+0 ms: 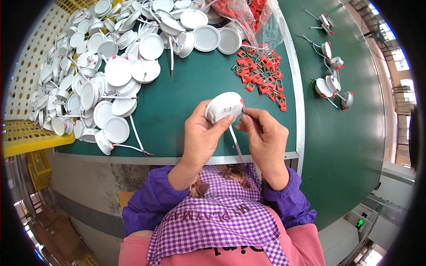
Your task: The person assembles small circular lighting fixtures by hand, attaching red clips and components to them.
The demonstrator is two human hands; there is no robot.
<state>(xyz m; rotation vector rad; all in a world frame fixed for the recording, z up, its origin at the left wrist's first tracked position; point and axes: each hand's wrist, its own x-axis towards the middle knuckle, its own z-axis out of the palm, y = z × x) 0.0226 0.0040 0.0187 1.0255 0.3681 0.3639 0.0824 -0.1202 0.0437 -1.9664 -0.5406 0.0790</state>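
A white round downlight [225,105] is tilted up in my left hand [200,133], its thumb across the housing and its fingers around the rim. The light's white cable [235,141] hangs down between my hands toward the table edge. My right hand [269,136] is closed in a pinch at the light's right side, on a small red spring clip [242,103] partly covered by the fingertips. How far the clip sits in the housing cannot be seen. Beyond my right hand, loose red clips [262,73] with metal springs lie in a heap on the green table [186,84].
A large pile of white downlights [117,71] spreads over the left and back, against a yellow crate [44,138]. A clear plastic bag [271,26] of red clips lies behind the heap. Several clipped lights [332,83] stand on the green surface at right, past a metal edge strip [300,102].
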